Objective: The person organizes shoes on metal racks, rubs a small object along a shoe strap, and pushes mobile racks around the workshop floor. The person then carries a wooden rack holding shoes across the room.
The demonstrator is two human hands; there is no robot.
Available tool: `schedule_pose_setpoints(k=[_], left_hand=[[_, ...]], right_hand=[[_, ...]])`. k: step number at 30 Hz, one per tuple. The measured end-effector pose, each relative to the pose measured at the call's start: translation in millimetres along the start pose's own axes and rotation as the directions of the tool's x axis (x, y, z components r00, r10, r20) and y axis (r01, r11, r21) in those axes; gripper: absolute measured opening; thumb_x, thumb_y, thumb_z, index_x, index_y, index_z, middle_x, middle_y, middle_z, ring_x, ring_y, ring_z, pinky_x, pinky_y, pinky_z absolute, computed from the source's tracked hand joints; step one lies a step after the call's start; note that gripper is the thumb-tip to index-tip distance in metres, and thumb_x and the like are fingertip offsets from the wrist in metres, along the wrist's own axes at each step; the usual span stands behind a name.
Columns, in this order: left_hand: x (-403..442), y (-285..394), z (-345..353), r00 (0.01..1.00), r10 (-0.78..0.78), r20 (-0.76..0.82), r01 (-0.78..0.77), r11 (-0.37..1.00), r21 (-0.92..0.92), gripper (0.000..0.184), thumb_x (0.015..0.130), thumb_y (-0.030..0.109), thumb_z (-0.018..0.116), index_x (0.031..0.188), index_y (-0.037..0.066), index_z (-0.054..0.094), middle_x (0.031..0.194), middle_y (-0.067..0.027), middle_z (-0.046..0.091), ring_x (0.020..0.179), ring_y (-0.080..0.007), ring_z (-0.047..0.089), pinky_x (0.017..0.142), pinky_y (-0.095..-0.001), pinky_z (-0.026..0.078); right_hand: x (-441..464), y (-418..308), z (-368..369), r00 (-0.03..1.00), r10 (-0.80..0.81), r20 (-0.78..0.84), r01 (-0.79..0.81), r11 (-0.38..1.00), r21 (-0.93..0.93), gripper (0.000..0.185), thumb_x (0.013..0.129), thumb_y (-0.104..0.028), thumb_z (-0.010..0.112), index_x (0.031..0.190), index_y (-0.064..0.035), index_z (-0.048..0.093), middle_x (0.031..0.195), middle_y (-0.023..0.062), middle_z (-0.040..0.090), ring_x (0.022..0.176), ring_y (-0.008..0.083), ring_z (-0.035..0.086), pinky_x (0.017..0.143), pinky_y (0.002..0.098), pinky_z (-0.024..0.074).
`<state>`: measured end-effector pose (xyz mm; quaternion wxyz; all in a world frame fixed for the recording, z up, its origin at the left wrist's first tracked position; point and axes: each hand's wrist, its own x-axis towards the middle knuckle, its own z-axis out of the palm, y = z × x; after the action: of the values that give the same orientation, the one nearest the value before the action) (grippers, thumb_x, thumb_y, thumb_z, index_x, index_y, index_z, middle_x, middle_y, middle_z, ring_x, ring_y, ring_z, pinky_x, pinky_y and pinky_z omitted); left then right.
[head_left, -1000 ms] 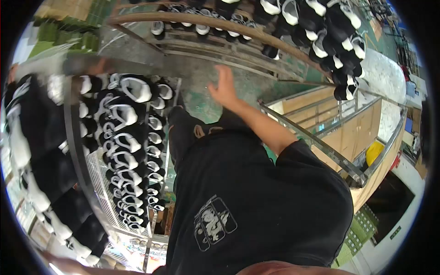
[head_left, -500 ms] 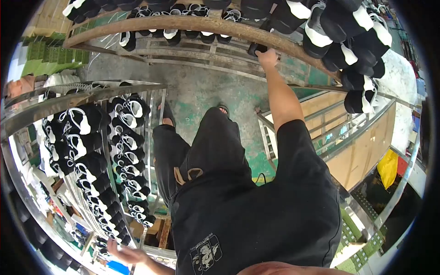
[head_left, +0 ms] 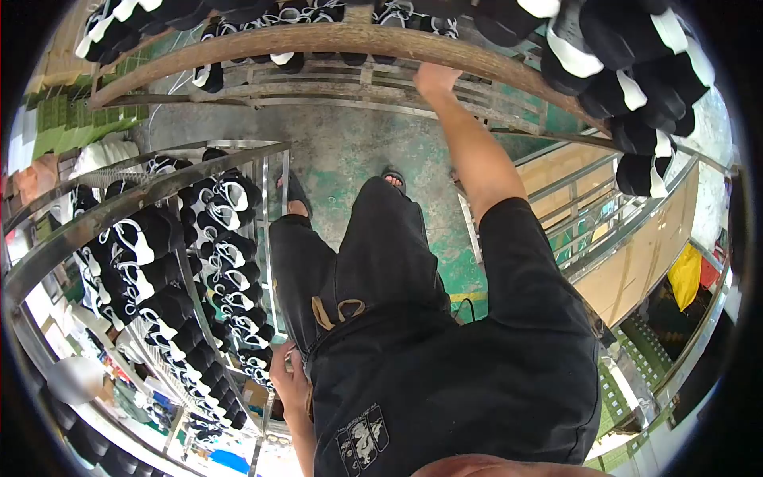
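Note:
My right hand (head_left: 437,81) reaches forward to the curved brown rail (head_left: 318,38) of the front rack. Its fingers go behind the rail and are hidden, so I cannot see what they touch. Black shoes with white heels and laces, such as this shoe (head_left: 208,75), line the rack to the left of that hand. Low beside my hip is my left hand (head_left: 291,380), its fingers loosely bent and apart, holding nothing I can see. Close to it, several black-and-white shoes (head_left: 230,253) fill the metal rack on the left.
More black shoes (head_left: 640,103) are stacked at the upper right. A metal frame with tan boards (head_left: 636,262) stands on the right, near a yellow bag (head_left: 683,277). Green-grey floor (head_left: 342,151) lies between the racks, under my feet.
My right hand has shifted left along the rail, and the dark object formerly under it no longer shows. My left hand has come in from the lower left rack to beside my hip.

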<state>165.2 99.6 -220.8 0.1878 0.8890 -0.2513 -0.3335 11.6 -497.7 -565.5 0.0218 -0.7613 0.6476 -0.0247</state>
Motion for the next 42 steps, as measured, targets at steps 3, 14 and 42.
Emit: schedule_pose_setpoints(k=[3, 14, 42], left_hand=[[-3, -15, -3, 0.991, -0.120, 0.052, 0.123, 0.990, -0.067, 0.021, 0.097, 0.012, 0.061, 0.111, -0.003, 0.066, 0.099, -0.0177, 0.069, 0.092, -0.0306, 0.068, 0.084, -0.0384, 0.052], [19, 125, -103, 0.917, 0.361, -0.170, -0.355, 0.932, 0.067, 0.070, 0.084, 0.033, 0.076, 0.143, 0.010, 0.046, 0.145, -0.0193, 0.046, 0.116, -0.0409, 0.060, 0.095, -0.0451, 0.053], [-188, -422, -706, 0.646, 0.165, -0.745, 0.491, 0.658, 0.571, 0.046, 0.103, 0.047, 0.049, 0.128, 0.013, 0.065, 0.111, -0.0119, 0.072, 0.096, -0.0201, 0.067, 0.084, -0.0337, 0.051]], right_hand=[[11, 8, -3, 1.000, -0.009, -0.003, 0.010, 0.988, 0.153, 0.057, 0.091, -0.025, 0.060, 0.144, -0.0077, 0.047, 0.149, 0.0202, 0.045, 0.139, 0.0427, 0.038, 0.108, 0.0628, 0.0305], [-216, -128, -355, 0.661, -0.690, 0.294, 0.159, 0.512, 0.844, 0.065, 0.074, -0.006, 0.078, 0.134, 0.0011, 0.053, 0.120, 0.0198, 0.066, 0.113, 0.0263, 0.063, 0.097, 0.0386, 0.0490], [-319, -309, -491, 0.340, -0.850, -0.402, 0.503, -0.196, 0.842, 0.035, 0.085, -0.009, 0.071, 0.118, -0.0029, 0.060, 0.097, 0.0130, 0.068, 0.073, 0.0241, 0.069, 0.064, 0.0360, 0.0552]])
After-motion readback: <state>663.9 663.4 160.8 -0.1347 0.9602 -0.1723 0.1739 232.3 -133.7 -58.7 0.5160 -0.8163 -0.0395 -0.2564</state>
